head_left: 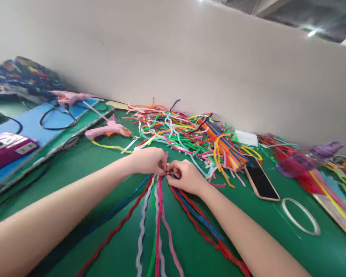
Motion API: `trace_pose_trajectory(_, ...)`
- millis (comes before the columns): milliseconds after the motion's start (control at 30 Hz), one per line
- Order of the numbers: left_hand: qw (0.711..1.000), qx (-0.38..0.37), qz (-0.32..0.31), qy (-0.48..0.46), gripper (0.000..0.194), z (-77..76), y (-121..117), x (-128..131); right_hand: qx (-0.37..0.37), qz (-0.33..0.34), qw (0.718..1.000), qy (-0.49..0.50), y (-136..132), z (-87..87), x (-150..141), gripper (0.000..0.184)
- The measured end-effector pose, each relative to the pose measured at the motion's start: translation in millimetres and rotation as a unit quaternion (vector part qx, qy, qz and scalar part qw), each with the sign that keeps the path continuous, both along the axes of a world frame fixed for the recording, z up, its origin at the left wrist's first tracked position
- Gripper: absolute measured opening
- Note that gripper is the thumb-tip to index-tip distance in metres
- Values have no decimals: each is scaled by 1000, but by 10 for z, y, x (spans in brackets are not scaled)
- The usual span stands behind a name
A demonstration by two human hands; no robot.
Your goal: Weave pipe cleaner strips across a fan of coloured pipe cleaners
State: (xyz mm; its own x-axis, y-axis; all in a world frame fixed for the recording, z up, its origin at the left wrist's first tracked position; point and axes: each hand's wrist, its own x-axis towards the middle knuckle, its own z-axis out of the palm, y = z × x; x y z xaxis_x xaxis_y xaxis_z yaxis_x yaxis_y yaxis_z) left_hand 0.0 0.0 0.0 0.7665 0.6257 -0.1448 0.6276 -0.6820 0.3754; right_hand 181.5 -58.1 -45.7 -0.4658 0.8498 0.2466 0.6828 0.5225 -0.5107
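Observation:
My left hand point(150, 161) and my right hand point(188, 177) meet above the table, fingertips almost touching. Each is closed in a pinch on the gathered upper ends of the pipe cleaners. From beneath my fingers the long stems fan toward me: a wavy red pipe cleaner point(126, 217), a lilac pipe cleaner point(143, 225), a green pipe cleaner point(153, 238), a pink pipe cleaner point(158, 219) and a blue pipe cleaner point(197, 216) among more red ones. A short pink and blue tip pokes up between the hands. My fingers hide the exact joint.
Behind my hands lies a heap of colourful pipe cleaners point(173, 129). Pink glue guns, one near point(108, 130) and one farther back point(70, 98), sit left with black cords. To the right are a phone point(262, 179), a white ring point(301, 216) and a purple translucent object point(305, 159).

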Motion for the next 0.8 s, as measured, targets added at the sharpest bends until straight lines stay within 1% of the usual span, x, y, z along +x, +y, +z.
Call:
trace_pose_trajectory(100, 997, 63, 21, 41, 15, 64, -118, 31, -3, 5, 1000, 4, 10, 16, -2, 11)
trace_pose_trajectory(167, 989, 117, 46, 76, 16, 90, -193, 69, -4, 9, 1000, 10, 19, 20, 1, 11)
trace_pose_trajectory(233, 983, 146, 53, 101, 17, 92, -256, 114, -7, 13, 1000, 20, 27, 21, 9, 11)
trace_pose_trajectory(333, 979, 161, 61, 109, 16, 54, -302, 162, -38, 23, 998, 53, 32, 27, 27, 12)
trace_pose_trajectory(433, 980, 159, 73, 94, 17, -2, -278, 157, -73, 26, 994, 83, 26, 41, 45, 14)
trace_pose_trajectory(500, 985, 135, 81, 71, 17, -28, -227, 127, -79, 24, 993, 88, 23, 49, 53, 17)
trace_pose_trajectory(633, 998, 8, 68, 5, 18, -54, -84, 40, -86, 22, 993, 80, 31, 51, 62, 25)
trace_pose_trajectory(733, 994, -82, 72, -32, 20, -74, 11, -19, -93, 21, 993, 72, 44, 50, 65, 32)
trace_pose_trajectory(800, 989, -116, 80, -40, 22, -86, 49, -44, -96, 20, 993, 67, 51, 48, 67, 33)
